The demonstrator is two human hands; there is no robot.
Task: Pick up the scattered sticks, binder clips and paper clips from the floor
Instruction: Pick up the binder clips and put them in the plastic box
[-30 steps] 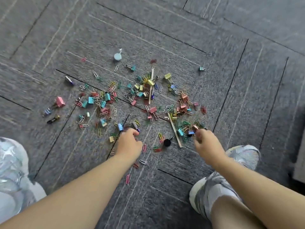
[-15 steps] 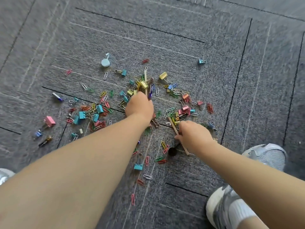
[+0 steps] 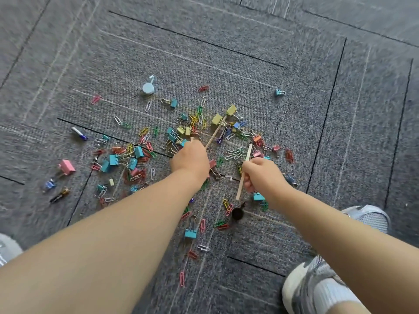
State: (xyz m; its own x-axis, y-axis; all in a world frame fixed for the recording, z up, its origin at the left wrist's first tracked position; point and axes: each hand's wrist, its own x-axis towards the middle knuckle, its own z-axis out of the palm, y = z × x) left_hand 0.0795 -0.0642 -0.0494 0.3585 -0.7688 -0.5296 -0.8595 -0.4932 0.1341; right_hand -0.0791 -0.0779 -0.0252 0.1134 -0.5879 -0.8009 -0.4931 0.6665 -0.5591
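Sticks (image 3: pixel 248 152) are gripped by left hand (image 3: pixel 190 160) and right hand (image 3: pixel 263 175); yellow binder clip (image 3: pixel 217 119) beyond left hand may be snagged and flung

Left hand (image 3: pixel 189 159) grips one wooden stick (image 3: pixel 214 134) at its near end. Right hand (image 3: pixel 260 175) grips a second stick (image 3: pixel 248 152) mid-length. Binder clips (image 3: pixel 190 233) and paper clips (image 3: pixel 203 247) lie scattered across grey carpet (image 3: pixel 226 53).
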